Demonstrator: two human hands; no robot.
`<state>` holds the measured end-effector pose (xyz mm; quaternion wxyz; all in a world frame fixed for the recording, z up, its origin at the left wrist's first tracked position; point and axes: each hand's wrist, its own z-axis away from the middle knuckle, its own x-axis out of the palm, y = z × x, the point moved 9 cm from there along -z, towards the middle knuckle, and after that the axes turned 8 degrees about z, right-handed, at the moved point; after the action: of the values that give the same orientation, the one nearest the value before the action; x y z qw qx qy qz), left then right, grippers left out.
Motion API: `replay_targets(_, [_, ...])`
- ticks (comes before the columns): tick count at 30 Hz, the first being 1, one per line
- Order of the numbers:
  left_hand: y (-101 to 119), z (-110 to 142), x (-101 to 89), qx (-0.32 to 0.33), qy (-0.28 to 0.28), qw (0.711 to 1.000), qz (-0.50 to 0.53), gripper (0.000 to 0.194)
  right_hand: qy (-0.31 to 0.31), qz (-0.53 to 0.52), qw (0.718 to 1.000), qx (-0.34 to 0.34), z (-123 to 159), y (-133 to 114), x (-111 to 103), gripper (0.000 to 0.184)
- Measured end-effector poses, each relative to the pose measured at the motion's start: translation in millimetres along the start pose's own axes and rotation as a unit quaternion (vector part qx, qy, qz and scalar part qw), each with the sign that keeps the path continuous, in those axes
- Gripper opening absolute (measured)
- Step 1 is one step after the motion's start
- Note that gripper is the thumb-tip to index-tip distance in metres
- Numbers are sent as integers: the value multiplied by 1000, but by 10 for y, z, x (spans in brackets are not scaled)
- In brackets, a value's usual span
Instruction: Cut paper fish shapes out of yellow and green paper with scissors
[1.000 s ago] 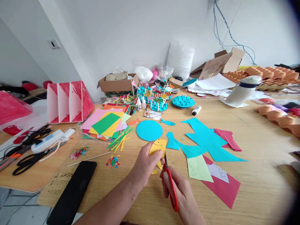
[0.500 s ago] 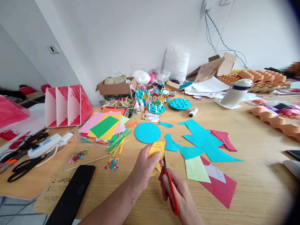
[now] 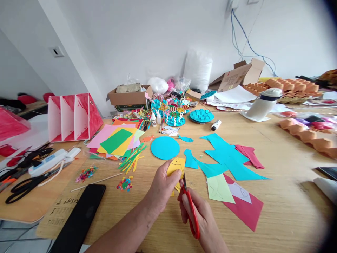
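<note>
My left hand (image 3: 162,188) pinches a piece of yellow paper (image 3: 176,164) with a fish drawn on it in dark lines. In my right hand (image 3: 201,214) are red-handled scissors (image 3: 193,214), their blades at the right edge of the yellow paper. How far the blades are apart is hard to see. Just beyond my hands lies a blue paper circle (image 3: 165,148). A cut blue fish (image 3: 185,139) and an orange fish (image 3: 147,138) lie behind it. Right of the hands is a pale green sheet (image 3: 220,189) with a pencil drawing, partly over a red sheet (image 3: 244,211).
Blue paper offcuts (image 3: 231,156) spread to the right. Stacked coloured paper (image 3: 116,140), paper strips (image 3: 133,158) and a black phone (image 3: 80,218) lie left. Black scissors (image 3: 25,186) rest farther left. Behind stand glue bottles (image 3: 153,120), a cardboard box (image 3: 129,98) and egg trays (image 3: 292,86).
The view has shifted very slightly. Both hands keep nearly the same place, with the blades still at the yellow paper's right edge.
</note>
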<state>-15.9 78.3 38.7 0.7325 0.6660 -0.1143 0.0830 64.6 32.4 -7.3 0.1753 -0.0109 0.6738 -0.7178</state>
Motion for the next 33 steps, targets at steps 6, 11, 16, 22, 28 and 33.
replay_targets(6, [-30,-9,0,2,-3,1000,-1,5,2,11,1000,2,-7,13,-17,42])
replay_targets(11, [-55,-4,14,-6,-2,1000,1,4,2,11,1000,1,-7,29,-15,41])
replay_targets(16, [-30,-3,23,-2,-5,1000,3,3,4,15,1000,0,-12,38,-16,41])
replay_targets(22, [-49,-5,13,-6,-11,1000,0,3,7,19,1000,11,-6,66,-25,44])
replay_targets(28, [-66,10,-2,1,-14,1000,-11,3,-3,28,999,19,4,85,-12,46])
replay_targets(33, [-76,13,-3,-4,-17,1000,-8,4,-5,34,999,11,0,121,-1,44])
